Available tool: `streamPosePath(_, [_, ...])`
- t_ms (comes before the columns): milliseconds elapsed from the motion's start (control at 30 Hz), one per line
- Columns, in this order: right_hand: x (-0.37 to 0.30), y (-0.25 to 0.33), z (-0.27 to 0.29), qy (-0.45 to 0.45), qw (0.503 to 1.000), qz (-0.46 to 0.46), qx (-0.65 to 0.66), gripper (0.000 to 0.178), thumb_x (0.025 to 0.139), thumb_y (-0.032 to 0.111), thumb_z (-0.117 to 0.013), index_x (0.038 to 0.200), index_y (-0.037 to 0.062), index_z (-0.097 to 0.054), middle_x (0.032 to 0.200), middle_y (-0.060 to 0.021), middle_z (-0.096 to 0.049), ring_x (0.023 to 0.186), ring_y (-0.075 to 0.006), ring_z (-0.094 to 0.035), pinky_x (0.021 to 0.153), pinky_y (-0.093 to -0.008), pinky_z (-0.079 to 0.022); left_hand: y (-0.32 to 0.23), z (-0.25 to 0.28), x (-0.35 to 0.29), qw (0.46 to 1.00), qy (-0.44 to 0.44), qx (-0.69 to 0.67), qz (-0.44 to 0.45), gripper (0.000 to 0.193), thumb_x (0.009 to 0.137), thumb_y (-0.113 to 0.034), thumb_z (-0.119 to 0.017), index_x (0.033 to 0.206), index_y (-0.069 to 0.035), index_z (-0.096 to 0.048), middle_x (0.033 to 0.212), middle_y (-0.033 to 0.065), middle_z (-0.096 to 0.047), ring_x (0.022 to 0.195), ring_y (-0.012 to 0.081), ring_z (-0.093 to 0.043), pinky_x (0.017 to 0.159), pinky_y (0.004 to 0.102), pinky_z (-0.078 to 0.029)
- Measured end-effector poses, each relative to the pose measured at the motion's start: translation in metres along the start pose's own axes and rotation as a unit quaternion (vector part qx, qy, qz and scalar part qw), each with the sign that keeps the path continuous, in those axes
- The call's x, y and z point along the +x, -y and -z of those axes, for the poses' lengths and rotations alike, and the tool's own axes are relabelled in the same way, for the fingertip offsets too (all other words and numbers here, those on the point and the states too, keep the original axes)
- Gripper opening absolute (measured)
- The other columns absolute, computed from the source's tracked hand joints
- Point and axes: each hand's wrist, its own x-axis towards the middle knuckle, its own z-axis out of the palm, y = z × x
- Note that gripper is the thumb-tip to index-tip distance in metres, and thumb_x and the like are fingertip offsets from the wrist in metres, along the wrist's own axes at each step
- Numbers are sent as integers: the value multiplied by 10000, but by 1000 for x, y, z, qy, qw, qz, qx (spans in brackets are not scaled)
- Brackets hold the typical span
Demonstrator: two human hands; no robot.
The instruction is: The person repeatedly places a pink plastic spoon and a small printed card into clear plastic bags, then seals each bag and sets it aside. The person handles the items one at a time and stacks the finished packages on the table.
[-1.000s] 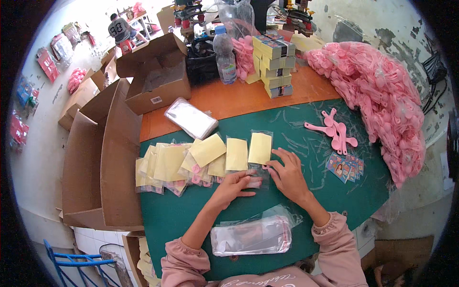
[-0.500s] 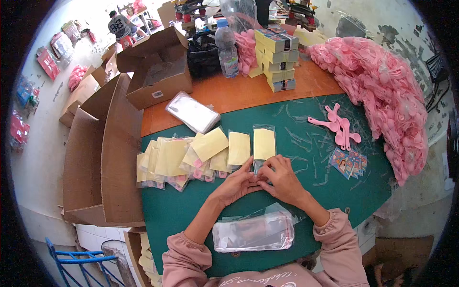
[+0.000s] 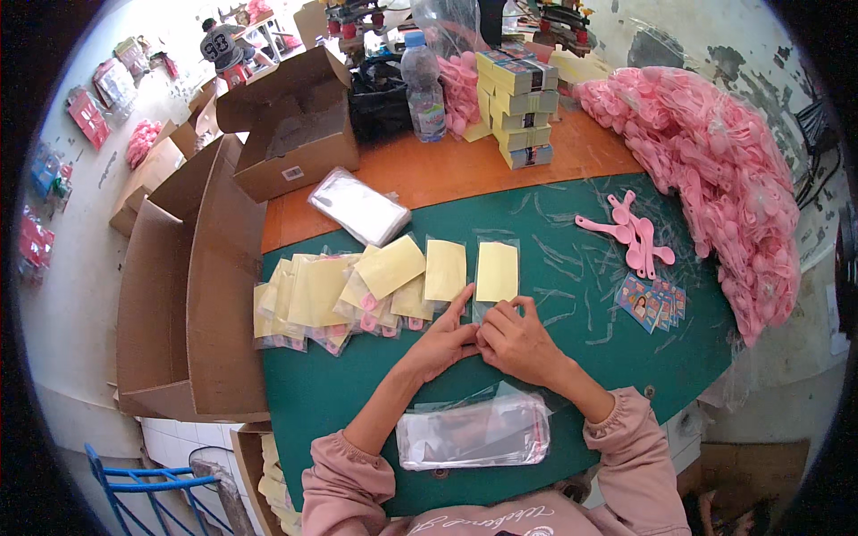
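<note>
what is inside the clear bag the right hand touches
A yellow card shows in the bag; the right hand covers most of the bag's lower part, hiding whatever is there.

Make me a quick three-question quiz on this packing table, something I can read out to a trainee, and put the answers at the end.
1. Open question: what lies fanned out on the near side of the loose spoons?
2. True or false: the bottle has a red cap.
3. Fill in the colour: the left hand and right hand are at the near end of a packet whose upward face is ____.

Key
1. Picture cards.
2. False; it is blue.
3. Yellow.
</note>
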Motion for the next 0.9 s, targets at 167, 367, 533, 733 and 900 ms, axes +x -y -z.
streamPosePath(167, [0,-11,20,54,983,-28,174,144,680,132,-634,719,84,-504,773,-38,-470,792,-203,-485,764,-373,-344,3,-2,0,999,-12,30,1,649,889,-5,-367,1396,-189,-6,1069,107,-513,921,162,-557,818,300,-475])
streamPosePath(367, [-16,-71,70,130,810,-104,563,138,757,123,-625,756,48,-510,795,-32,-526,851,-140,-503,752,-288,-397,-10,-7,-2,998,48,33,-20,563,905,-32,-342,1387,-162,-82,1154,135,-498,1058,201,-520,893,315,-446])
streamPosePath(533, [-45,-152,103,52,772,-401,490,140,751,77,-614,853,38,-527,922,-90,-530,929,-183,-503,818,-311,-403,-7,-2,4,996,79,49,-13,367,924,-91,-337,1289,-55,-321,1212,169,-472,1137,225,-464,941,338,-403])
streamPosePath(733, [-27,-95,89,0,980,-173,96,431,701,56,-618,1100,18,-461,1065,-179,-456,1047,-334,-431,896,-382,-366,-8,4,0,992,118,46,-4,311,943,-171,-334,1195,-31,-452,1182,87,-503,1125,171,-463,942,313,-392])
streamPosePath(900, [-17,-45,34,33,954,-180,238,320,703,26,-625,1003,28,-515,938,-132,-458,901,-265,-501,771,-337,-421,-12,-7,-1,990,138,22,5,331,943,-178,-333,1229,-34,-414,1213,105,-486,1130,189,-462,939,314,-385])
